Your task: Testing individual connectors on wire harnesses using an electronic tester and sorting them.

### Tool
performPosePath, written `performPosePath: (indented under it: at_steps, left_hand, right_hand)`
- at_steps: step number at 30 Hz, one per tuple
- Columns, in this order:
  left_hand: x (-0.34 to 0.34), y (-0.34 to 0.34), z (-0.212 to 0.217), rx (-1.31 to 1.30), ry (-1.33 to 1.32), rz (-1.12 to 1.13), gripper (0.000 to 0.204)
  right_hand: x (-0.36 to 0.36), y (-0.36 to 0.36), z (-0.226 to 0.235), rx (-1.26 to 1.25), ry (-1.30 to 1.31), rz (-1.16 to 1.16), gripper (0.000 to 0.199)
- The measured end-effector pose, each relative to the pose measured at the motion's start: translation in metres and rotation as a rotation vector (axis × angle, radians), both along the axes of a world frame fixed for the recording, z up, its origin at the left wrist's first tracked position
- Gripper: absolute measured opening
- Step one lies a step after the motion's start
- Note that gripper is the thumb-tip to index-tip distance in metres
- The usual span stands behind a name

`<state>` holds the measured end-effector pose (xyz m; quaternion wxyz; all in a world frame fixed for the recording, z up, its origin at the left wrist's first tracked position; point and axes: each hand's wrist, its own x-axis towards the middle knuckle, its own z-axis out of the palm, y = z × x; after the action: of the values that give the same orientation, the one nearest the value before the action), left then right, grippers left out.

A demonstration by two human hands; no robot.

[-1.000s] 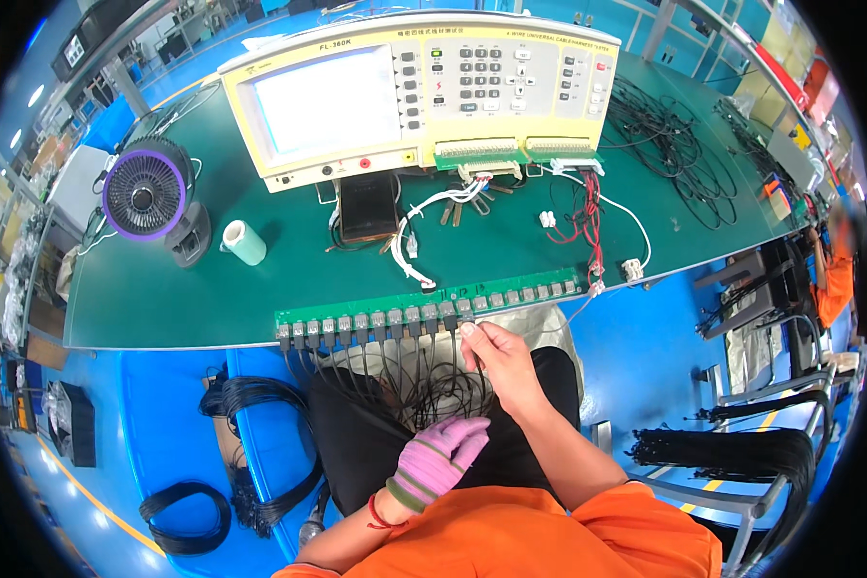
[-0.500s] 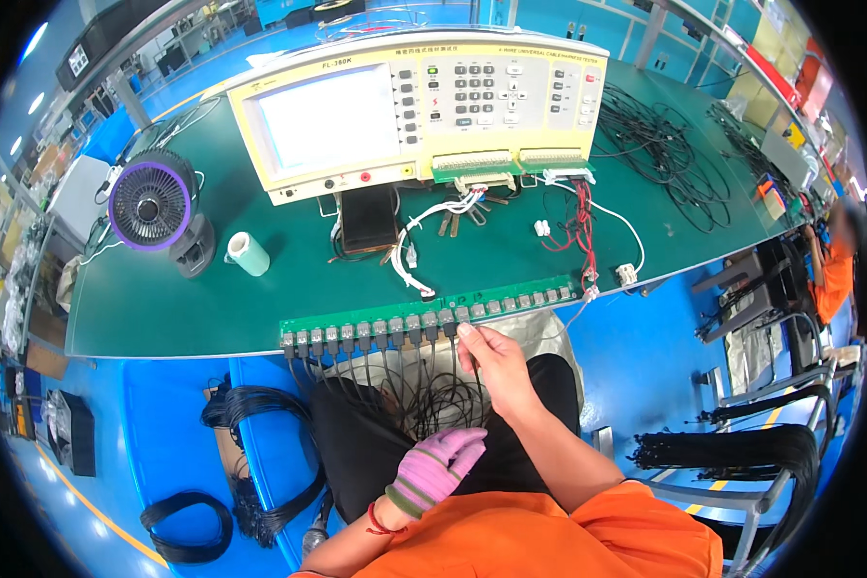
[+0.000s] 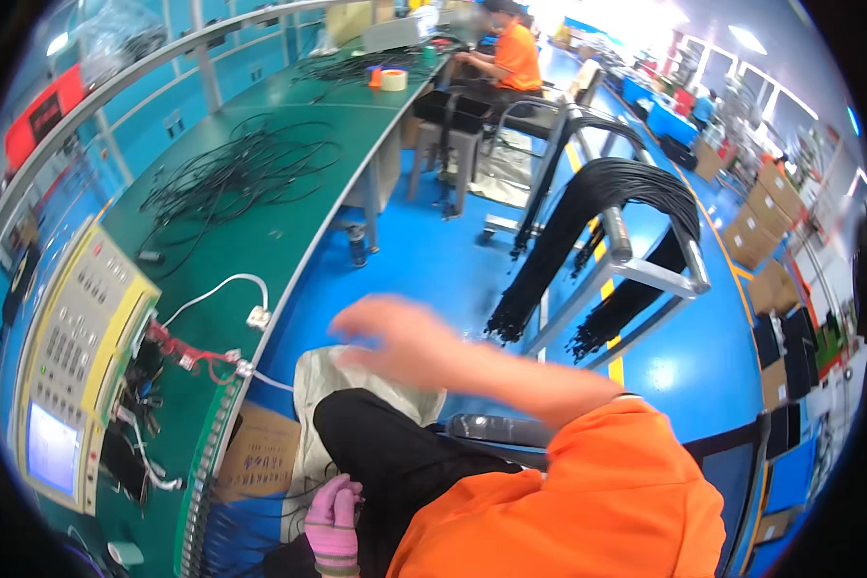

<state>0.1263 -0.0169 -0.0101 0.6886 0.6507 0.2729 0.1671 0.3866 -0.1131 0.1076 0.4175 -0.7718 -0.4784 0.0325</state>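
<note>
view: turned right | right hand (image 3: 387,332): off connector strip (image 3: 200,486), now well apart, blurred

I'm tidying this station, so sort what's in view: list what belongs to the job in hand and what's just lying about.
Likely part of the job:
- yellow-cased instrument with a screen
- green connector strip
- dark cables between the strip and the gloved left hand

Seemingly just lying about:
- cardboard box
- pale roll
- tape roll
</note>
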Motion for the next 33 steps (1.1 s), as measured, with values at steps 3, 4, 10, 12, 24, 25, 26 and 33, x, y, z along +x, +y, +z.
performPosePath:
  at_steps: [3, 4, 10, 12, 24, 25, 26, 33]
  left_hand:
    - [0.032, -0.015, 0.016, 0.069, 0.019, -0.130, 0.022]
    - [0.041, -0.019, 0.020, 0.142, 0.024, -0.191, 0.022]
    - [0.092, -0.050, 0.009, 0.287, -0.041, -0.341, 0.018]
    - [0.104, -0.054, 0.013, 0.414, -0.008, -0.449, 0.018]
    - [0.178, -0.097, 0.086, 0.480, 0.084, -0.664, 0.020]
    - [0.189, -0.105, 0.100, 0.174, 0.022, -0.815, 0.024]
    - [0.202, -0.111, 0.114, -0.128, -0.034, -0.918, 0.028]
    - [0.346, -0.212, 0.174, -1.282, -0.388, -1.035, 0.081]
  right_hand:
    - [0.068, -0.124, 0.056, 0.045, -0.244, -0.559, 0.019]
    - [0.107, -0.172, 0.057, 0.018, -0.543, -0.726, 0.016]
    - [0.252, -0.402, 0.045, -0.500, -0.775, -1.289, 0.042]
    - [0.269, -0.402, 0.059, -0.712, -0.577, -1.159, 0.042]
    - [0.328, -0.432, 0.124, -0.327, -0.649, -0.905, 0.015]
    - [0.339, -0.446, 0.137, -0.253, -0.733, -0.869, 0.016]
    - [0.331, -0.422, 0.153, -0.116, -0.591, -0.872, 0.017]
    - [0.179, -0.322, 0.184, -0.187, -0.678, -0.501, 0.020]
